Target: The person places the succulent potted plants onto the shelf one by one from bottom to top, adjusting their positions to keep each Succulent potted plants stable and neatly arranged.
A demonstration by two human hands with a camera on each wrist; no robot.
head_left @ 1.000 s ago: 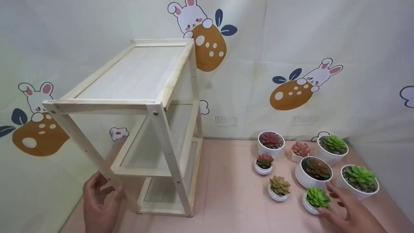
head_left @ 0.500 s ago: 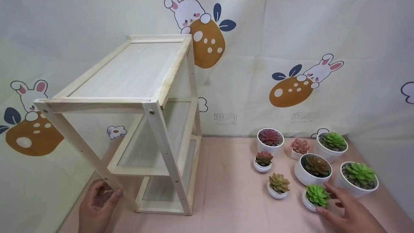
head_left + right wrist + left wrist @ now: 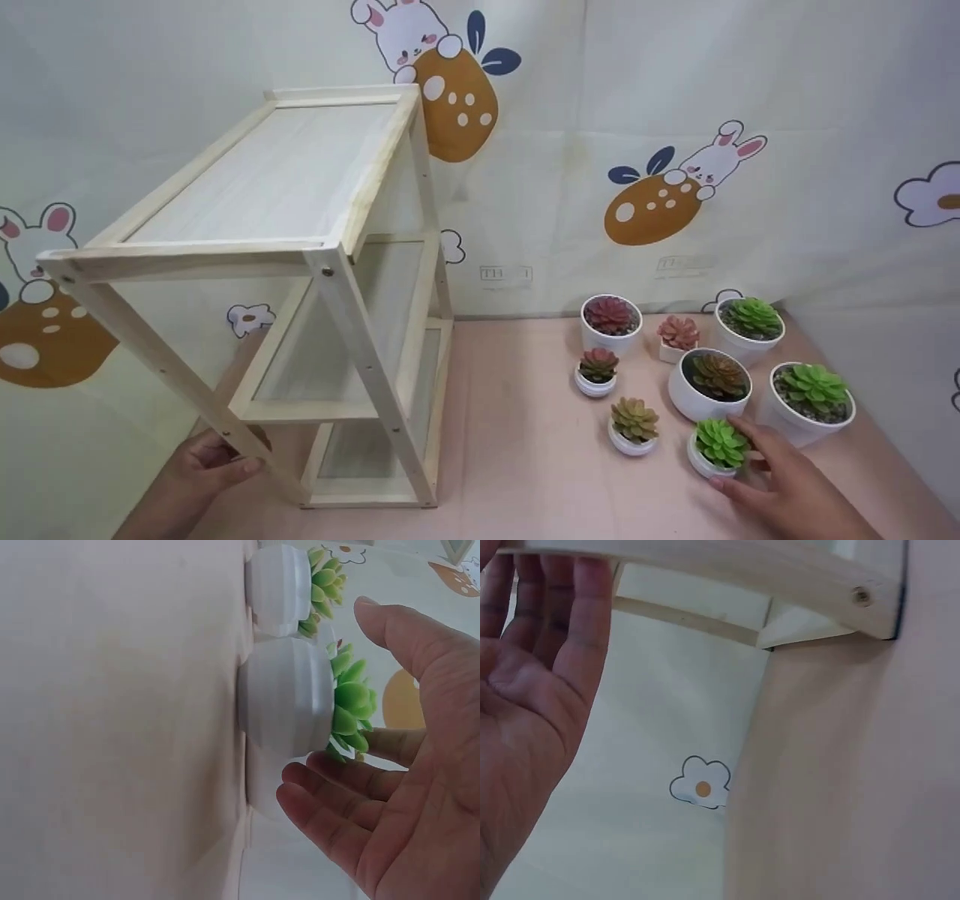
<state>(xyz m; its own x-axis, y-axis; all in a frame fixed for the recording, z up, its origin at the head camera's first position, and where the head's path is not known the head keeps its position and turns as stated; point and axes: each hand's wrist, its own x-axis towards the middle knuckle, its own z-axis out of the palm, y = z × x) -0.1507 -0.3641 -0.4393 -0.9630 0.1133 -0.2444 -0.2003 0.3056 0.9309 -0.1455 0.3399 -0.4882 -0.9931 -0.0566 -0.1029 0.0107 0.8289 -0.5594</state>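
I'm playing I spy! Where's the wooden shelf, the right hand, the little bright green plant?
Wooden shelf (image 3: 262, 176), head view: top board.
Right hand (image 3: 791, 484), head view: its back.
Little bright green plant (image 3: 721, 442), head view: leaves.

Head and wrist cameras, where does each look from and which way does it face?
Head: worn on the head, facing forward and down at the wooden shelf and succulents; left hand and right hand show.
Left wrist: worn there, facing the shelf's frame; left hand shows.
Right wrist: worn there, facing the small green succulent; right hand shows.
Shared: head and right wrist both show that succulent.
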